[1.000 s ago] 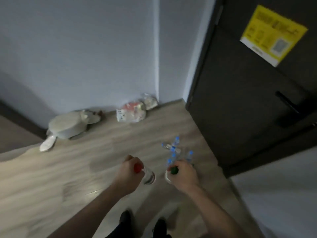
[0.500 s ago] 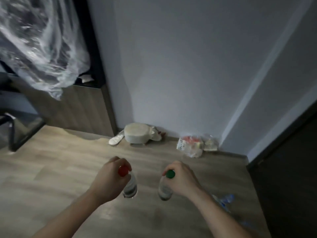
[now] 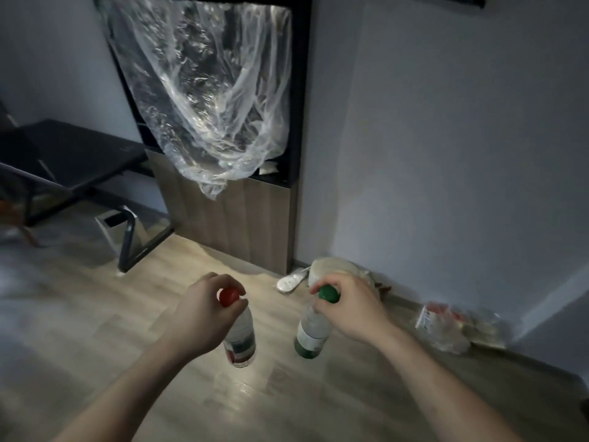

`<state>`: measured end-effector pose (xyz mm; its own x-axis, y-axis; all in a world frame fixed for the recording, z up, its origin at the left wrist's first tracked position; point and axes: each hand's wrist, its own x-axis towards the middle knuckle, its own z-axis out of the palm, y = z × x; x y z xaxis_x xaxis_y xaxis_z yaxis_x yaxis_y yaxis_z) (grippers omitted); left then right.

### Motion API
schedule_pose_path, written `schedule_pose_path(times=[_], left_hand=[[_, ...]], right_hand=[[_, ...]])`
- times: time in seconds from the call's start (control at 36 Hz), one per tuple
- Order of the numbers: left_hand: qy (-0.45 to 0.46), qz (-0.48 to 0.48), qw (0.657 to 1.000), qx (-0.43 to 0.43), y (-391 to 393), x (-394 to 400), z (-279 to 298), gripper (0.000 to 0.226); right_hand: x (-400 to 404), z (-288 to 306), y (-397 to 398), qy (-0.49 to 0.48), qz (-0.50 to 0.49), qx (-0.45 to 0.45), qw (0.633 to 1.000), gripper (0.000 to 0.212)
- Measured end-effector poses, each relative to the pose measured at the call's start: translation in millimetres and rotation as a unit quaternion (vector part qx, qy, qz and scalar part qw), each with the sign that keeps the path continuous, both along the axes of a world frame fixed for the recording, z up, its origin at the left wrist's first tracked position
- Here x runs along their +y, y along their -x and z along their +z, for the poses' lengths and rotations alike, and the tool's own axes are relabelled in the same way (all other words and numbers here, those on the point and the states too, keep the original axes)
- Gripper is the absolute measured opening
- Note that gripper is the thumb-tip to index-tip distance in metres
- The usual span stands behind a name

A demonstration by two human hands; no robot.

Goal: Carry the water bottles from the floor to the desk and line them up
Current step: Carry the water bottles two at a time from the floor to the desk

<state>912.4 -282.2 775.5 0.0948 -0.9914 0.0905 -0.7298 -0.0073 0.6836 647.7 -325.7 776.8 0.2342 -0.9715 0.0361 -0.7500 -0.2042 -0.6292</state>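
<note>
My left hand (image 3: 199, 317) grips a clear water bottle with a red cap (image 3: 239, 339) by its neck, and the bottle hangs above the wooden floor. My right hand (image 3: 353, 309) grips a second water bottle with a green cap and green label (image 3: 310, 334) the same way, to the right of the first. Both bottles hang upright at about the same height. A dark desk (image 3: 73, 151) stands at the left, well away from both hands.
A tall cabinet (image 3: 236, 215) with a clear plastic sheet (image 3: 210, 90) draped over it stands ahead. A black metal chair leg (image 3: 129, 237) is at the left. By the right wall lie a pale bundle (image 3: 334, 266), a white slipper (image 3: 288, 280) and plastic bags (image 3: 452, 327).
The view has swung left from the door and the bottles on the floor to the cabinet and desk. Both hands have kept their bottles and carried them along.
</note>
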Motion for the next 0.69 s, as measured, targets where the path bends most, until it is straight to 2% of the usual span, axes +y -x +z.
schedule_pose_path(times=[0.11,0.39,0.69], left_hand=[[0.006,0.025,0.999,0.027,-52,-36,2,0.011],[-0.017,0.089,0.996,0.026,-179,-133,19,0.014],[0.040,0.230,0.972,0.036,-368,-168,44,0.013]], right_hand=[[-49,2,-54,0.004,0.041,-0.011,0.999,0.013],[-182,6,-194,-0.011,0.143,-0.013,0.990,0.011],[-293,30,-415,0.018,0.278,0.009,0.960,0.017]])
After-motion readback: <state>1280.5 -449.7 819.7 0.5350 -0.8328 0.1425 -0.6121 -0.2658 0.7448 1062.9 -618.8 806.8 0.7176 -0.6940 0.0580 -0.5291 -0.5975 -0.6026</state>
